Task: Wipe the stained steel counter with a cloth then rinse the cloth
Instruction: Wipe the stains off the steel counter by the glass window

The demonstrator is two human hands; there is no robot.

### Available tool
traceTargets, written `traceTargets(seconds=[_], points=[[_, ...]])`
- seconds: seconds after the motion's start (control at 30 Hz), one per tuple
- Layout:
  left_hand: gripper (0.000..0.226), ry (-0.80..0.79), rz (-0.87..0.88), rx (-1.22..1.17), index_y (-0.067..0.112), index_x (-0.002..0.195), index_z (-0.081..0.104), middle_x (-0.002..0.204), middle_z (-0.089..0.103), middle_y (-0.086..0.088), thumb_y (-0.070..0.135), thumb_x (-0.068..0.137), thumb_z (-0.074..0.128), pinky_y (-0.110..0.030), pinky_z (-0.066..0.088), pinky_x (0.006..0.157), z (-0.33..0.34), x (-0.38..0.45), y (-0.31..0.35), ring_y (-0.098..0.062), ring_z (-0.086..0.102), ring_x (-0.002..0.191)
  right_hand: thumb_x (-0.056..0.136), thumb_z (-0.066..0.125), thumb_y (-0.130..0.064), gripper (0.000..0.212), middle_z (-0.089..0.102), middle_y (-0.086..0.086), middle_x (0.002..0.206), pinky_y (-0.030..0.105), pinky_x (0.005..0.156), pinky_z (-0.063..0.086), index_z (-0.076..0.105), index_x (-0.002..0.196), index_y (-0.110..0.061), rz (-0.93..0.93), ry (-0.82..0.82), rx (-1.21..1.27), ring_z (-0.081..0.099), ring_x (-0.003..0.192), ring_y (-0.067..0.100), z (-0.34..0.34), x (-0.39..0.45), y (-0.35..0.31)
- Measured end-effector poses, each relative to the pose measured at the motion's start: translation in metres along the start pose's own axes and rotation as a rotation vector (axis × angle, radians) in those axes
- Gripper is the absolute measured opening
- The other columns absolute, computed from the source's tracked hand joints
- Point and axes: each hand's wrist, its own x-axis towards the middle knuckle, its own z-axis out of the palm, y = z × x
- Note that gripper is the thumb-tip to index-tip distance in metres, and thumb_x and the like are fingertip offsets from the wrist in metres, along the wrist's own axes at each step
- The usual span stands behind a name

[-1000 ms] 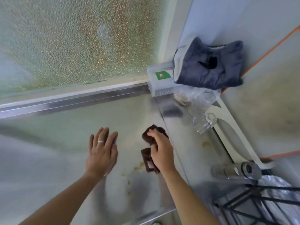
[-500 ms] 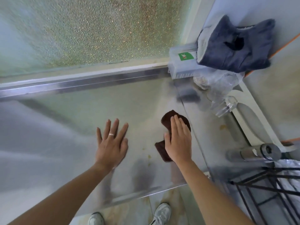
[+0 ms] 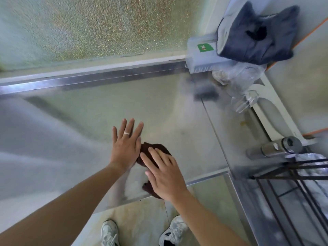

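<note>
A dark brown cloth (image 3: 154,148) lies on the steel counter (image 3: 85,114) near its front edge. My right hand (image 3: 164,172) presses flat on the cloth with fingers spread, covering most of it. My left hand (image 3: 126,146) rests flat on the bare steel just left of the cloth, fingers apart, a ring on one finger, its edge touching the cloth. A small yellowish stain (image 3: 242,123) shows on the steel strip to the right.
A frosted window (image 3: 99,25) backs the counter. At the back right stand a plastic box (image 3: 201,57) with a grey-blue cloth (image 3: 255,34) on it and clear plastic bags (image 3: 243,86). A steel faucet (image 3: 276,148) and black wire rack (image 3: 292,189) sit right. Shoes (image 3: 109,233) on the floor below.
My right hand has slid the cloth leftward and toward the front edge, up against my left hand. The yellowish spots near the front no longer show. The view has shifted down.
</note>
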Motion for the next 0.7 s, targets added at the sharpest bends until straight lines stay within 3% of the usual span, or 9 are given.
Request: traceTargets(seconds=[0.07, 0.2, 0.27, 0.37, 0.47, 0.57, 0.67, 0.7], points=[[0.056, 0.03, 0.014, -0.007, 0.028, 0.157, 0.036, 0.166, 0.029, -0.008, 0.033, 0.102, 0.027, -0.06, 0.015, 0.124, 0.001, -0.005, -0.002, -0.032, 0.017, 0.156, 0.102, 0.045, -0.034, 0.056, 0.039, 0.008, 0.157, 0.045, 0.113, 0.034, 0.037, 0.155, -0.022, -0.011, 0.013, -0.088, 0.04, 0.14, 0.03, -0.008, 0.01, 0.028], [0.056, 0.048, 0.022, 0.013, 0.028, 0.157, 0.034, 0.167, 0.027, -0.007, 0.03, 0.101, 0.033, -0.056, 0.012, 0.125, 0.007, -0.009, -0.004, -0.031, 0.015, 0.157, 0.102, 0.046, -0.022, 0.045, 0.038, 0.023, 0.158, 0.056, 0.122, 0.026, 0.049, 0.141, 0.0, 0.338, 0.126, -0.163, 0.032, 0.15, 0.041, -0.032, 0.032, 0.112], [0.056, 0.059, 0.022, 0.009, 0.029, 0.157, 0.033, 0.167, 0.027, -0.007, 0.03, 0.101, 0.033, -0.056, 0.011, 0.125, 0.008, -0.009, -0.005, -0.031, 0.014, 0.157, 0.103, 0.042, -0.022, 0.04, 0.031, 0.019, 0.164, 0.053, 0.125, 0.023, 0.048, 0.138, -0.002, 0.506, 0.145, -0.133, 0.022, 0.155, 0.038, -0.041, 0.04, 0.137], [0.054, 0.07, 0.014, -0.027, 0.029, 0.156, 0.036, 0.166, 0.029, -0.007, 0.029, 0.102, 0.034, -0.056, 0.012, 0.126, 0.009, -0.008, -0.004, -0.031, 0.016, 0.157, 0.102, 0.043, -0.024, 0.046, 0.031, 0.011, 0.166, 0.049, 0.126, 0.022, 0.047, 0.145, -0.008, 0.668, 0.22, -0.021, 0.023, 0.155, 0.032, -0.042, 0.065, 0.112], [0.054, 0.069, 0.007, -0.058, 0.027, 0.155, 0.039, 0.165, 0.031, -0.006, 0.029, 0.102, 0.03, -0.055, 0.011, 0.126, 0.006, -0.007, -0.002, -0.029, 0.018, 0.157, 0.102, 0.043, -0.028, 0.054, 0.032, 0.008, 0.166, 0.045, 0.124, 0.025, 0.043, 0.154, -0.012, 0.42, 0.201, 0.023, 0.03, 0.153, 0.029, -0.022, 0.068, 0.046], [0.056, 0.072, 0.004, -0.143, 0.02, 0.153, 0.045, 0.162, 0.037, -0.006, 0.03, 0.102, 0.022, -0.053, 0.012, 0.126, 0.0, -0.007, -0.004, -0.026, 0.02, 0.156, 0.105, 0.042, -0.028, 0.052, 0.027, -0.002, 0.168, 0.042, 0.124, 0.025, 0.04, 0.156, -0.02, 0.12, 0.091, 0.121, 0.023, 0.156, 0.021, -0.004, 0.036, -0.001], [0.055, 0.076, -0.001, -0.159, 0.018, 0.151, 0.047, 0.162, 0.039, -0.005, 0.029, 0.102, 0.022, -0.052, 0.012, 0.127, -0.002, -0.009, -0.006, -0.023, 0.02, 0.156, 0.107, 0.041, -0.022, 0.049, 0.027, -0.003, 0.168, 0.041, 0.126, 0.023, 0.041, 0.155, -0.021, -0.221, -0.018, 0.082, 0.022, 0.157, 0.019, -0.009, 0.025, 0.034], [0.055, 0.083, 0.001, -0.152, 0.018, 0.15, 0.048, 0.161, 0.04, -0.006, 0.029, 0.102, 0.024, -0.052, 0.014, 0.126, -0.002, -0.009, -0.006, -0.024, 0.022, 0.156, 0.105, 0.044, -0.017, 0.049, 0.031, 0.0, 0.167, 0.041, 0.126, 0.025, 0.044, 0.154, -0.018, -0.235, 0.005, 0.071, 0.027, 0.155, 0.022, -0.014, 0.03, 0.056]])
